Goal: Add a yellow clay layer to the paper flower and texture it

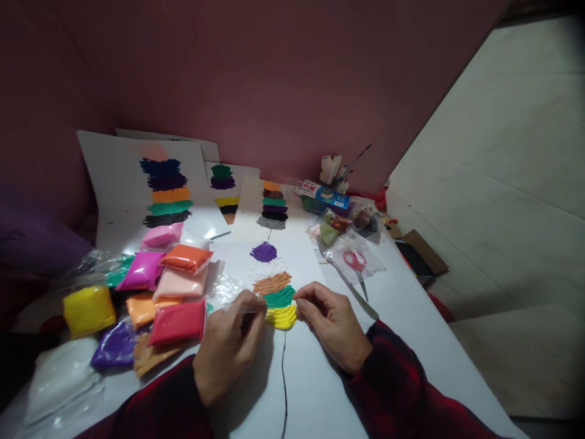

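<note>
Yellow clay (282, 317), the lowest band of a stack on the white sheet (301, 378), lies between both hands: the left hand (231, 347) is closed, pinching a clear wrapper (237, 308), and the right hand (333, 323) rests fingertips pinched at the band's edge. The step looks like pressing and texturing this band; finishing its tip likely calls for small, light strokes. Stack and black stem line (284, 378) run lengthwise toward the person, purple patch (264, 251) farthest.

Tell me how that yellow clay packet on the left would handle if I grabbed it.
The yellow clay packet looks puffy and rounded, so it is probably soft and light. Its glossy wrap may feel slippery. Lying flat among other packets, it seems unlikely to roll.
</note>
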The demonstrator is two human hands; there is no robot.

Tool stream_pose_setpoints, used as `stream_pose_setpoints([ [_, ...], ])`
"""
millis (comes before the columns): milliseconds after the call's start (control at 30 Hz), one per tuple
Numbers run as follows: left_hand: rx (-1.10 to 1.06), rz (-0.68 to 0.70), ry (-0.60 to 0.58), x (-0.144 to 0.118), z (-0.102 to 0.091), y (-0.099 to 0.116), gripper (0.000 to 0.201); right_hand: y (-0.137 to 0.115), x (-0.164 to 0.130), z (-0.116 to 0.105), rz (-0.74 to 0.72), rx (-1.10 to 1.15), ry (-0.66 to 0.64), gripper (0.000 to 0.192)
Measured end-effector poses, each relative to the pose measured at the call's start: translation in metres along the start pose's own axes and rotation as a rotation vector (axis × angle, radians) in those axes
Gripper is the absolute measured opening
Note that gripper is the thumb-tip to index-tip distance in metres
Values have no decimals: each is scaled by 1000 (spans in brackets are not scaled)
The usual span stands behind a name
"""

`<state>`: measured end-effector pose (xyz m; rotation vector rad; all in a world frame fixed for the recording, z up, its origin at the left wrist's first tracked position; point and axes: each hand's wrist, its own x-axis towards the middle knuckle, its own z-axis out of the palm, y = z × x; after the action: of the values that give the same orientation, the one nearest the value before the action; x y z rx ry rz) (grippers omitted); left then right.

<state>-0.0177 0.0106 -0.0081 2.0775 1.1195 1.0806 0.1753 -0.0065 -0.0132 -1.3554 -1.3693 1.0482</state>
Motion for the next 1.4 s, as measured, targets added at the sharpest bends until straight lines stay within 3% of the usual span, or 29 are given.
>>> stream_pose_setpoints([
  [200, -33, 16, -56, 2, 6, 2, 11, 2, 0, -1, -10, -9, -3, 12],
  [667, 145, 27, -137, 1, 6, 0, 16, 5, 0, -1, -23, -15, -2, 11],
  [1133, 213, -47, -138, -2, 5, -3, 19, 2, 0, -1, -12, -2, 0, 10],
  [1400, 303, 20, -68, 0, 1, -3, 18, 2, -1, -1, -6, -7, -3, 10],
])
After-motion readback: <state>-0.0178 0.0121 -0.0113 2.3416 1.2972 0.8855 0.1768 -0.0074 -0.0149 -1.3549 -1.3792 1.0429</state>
